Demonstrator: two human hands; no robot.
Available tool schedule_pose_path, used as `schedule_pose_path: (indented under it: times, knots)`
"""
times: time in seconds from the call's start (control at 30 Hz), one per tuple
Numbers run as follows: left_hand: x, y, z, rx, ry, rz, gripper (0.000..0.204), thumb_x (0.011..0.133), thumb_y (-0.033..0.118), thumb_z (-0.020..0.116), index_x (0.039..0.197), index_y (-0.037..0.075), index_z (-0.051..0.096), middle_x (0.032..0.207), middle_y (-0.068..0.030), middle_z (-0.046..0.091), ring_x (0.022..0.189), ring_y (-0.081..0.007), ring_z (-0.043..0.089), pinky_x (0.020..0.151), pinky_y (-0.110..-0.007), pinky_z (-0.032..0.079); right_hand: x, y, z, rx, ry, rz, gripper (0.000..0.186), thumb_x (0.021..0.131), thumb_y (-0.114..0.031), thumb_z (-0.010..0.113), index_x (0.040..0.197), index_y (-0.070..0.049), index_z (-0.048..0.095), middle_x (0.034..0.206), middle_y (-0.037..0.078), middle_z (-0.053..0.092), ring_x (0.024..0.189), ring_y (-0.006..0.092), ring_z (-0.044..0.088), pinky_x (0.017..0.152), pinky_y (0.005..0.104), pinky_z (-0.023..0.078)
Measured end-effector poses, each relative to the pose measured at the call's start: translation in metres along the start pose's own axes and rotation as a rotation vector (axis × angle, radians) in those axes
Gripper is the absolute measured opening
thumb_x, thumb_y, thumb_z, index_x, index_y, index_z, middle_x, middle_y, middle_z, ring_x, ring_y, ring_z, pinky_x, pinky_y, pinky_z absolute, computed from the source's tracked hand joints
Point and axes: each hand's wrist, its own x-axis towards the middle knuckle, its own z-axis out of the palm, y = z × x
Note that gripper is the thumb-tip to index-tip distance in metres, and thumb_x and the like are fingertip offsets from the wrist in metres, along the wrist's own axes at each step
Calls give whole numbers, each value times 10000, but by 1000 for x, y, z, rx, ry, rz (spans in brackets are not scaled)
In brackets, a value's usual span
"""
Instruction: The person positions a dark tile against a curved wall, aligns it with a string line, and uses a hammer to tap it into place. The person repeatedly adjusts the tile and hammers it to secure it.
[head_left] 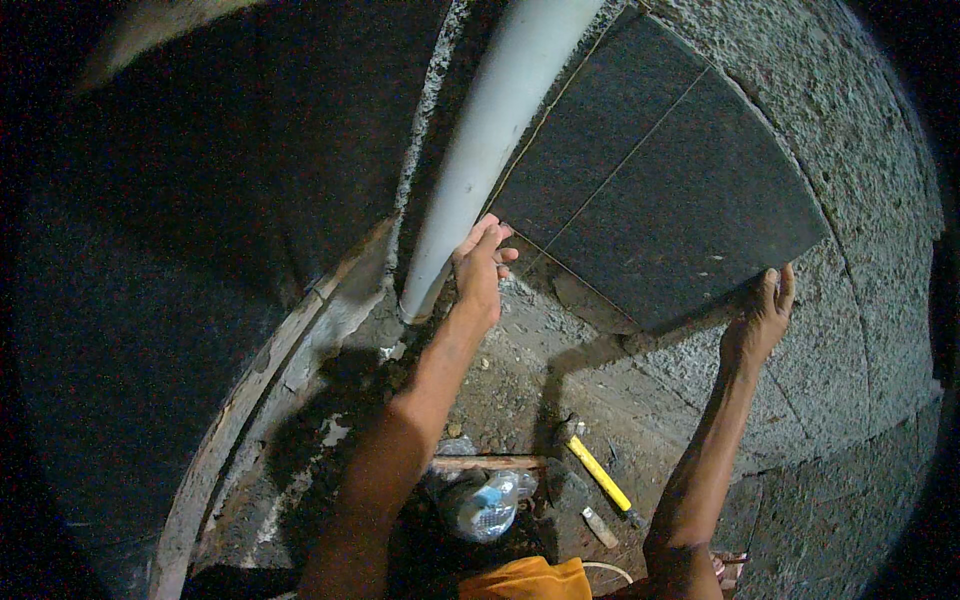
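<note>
Both hands grasp a dark tile (650,190): left grip (482,262) at its lower-left corner (beside a white pipe (480,150)), right grip (762,312) under its lower-right edge.

Rough grey plastered wall (860,150) (dim light), 1 white pipe (490,130) running down to rubble-strewn floor (520,380).

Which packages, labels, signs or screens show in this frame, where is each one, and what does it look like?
Clear plastic bag: on the floor at the bottom centre, left of the yellow-handled hammer; crumpled, see-through, with something pale blue inside.
No labels, signs or screens are visible.
Both hands are up on the dark tile, away from the bag.
</note>
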Motion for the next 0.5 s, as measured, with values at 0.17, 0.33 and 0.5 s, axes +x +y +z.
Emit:
schedule_pose_path:
  times: [0.17, 0.33, 0.5]
  knots:
    - [-1, 1, 0, -11, 17, 7, 544, 875, 252, 523, 1309, -19, 338, 1121, -107, 535, 722, -96, 526, 550, -204, 375, -2, -3, 5, -28, 9, -22, 424, 903, -198, 520, 1272, -34, 389, 1082, 65, 545, 931, 133, 523, 804, 262, 404]
    - [-4, 5, 6, -32, 58, 25, 445, 885, 204, 502, 1260, -21, 421, 1052, -97, 577, 673, -72, 535, 489, -181, 370, -2, -3, 6, 17, 21, -19, 419, 902, -188, 520, 1272, -38, 395, 1067, 61, 549, 917, 133, 525, 790, 258, 407]
    - [-6, 7, 6, -14, 57, 15, 458, 861, 209, 524, 1251, -13, 432, 1054, -91, 574, 694, -87, 534, 521, -195, 364, -2, -1, 1, -6, 34, 6, 446, 881, -186, 555, 1269, -30, 401, 993, 50, 559, 858, 125, 527, 750, 251, 415]
